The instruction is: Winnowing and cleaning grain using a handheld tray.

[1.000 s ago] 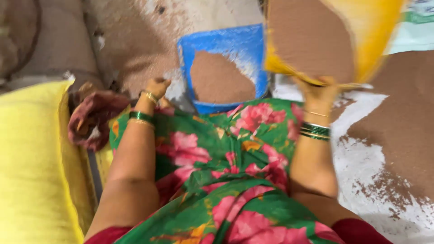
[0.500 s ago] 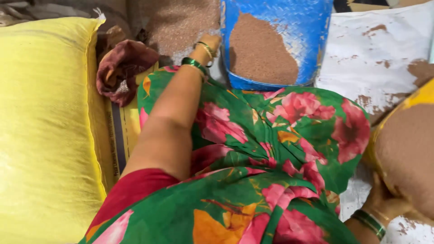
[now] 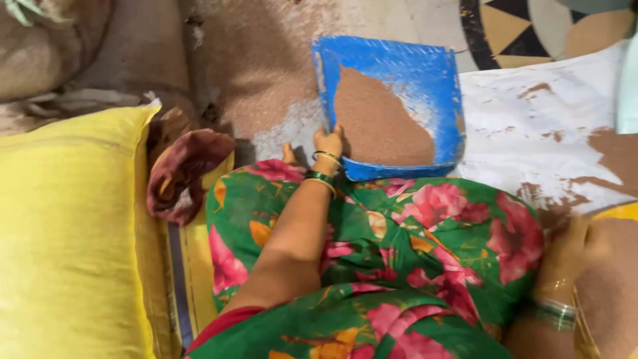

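Observation:
A blue winnowing tray (image 3: pixel 435 73) lies on the floor ahead of my knees, holding a heap of reddish-brown grain (image 3: pixel 379 126). My left hand (image 3: pixel 327 143) grips the tray's near left rim, bangles on the wrist. My right hand (image 3: pixel 571 252) is at the lower right, fingers closed on the edge of a yellow tray (image 3: pixel 618 213) filled with the same brown grain. My lap is covered by green cloth with pink flowers (image 3: pixel 399 266).
A yellow sack (image 3: pixel 66 233) fills the left side, with a maroon cloth bundle (image 3: pixel 183 169) beside it. Brown sacks (image 3: pixel 60 46) stand at the back left. A white sheet (image 3: pixel 545 133) scattered with grain covers the floor at right.
The yellow tray has come down from high at the upper right to the lower right. My left hand has reached forward and taken hold of the blue tray's rim.

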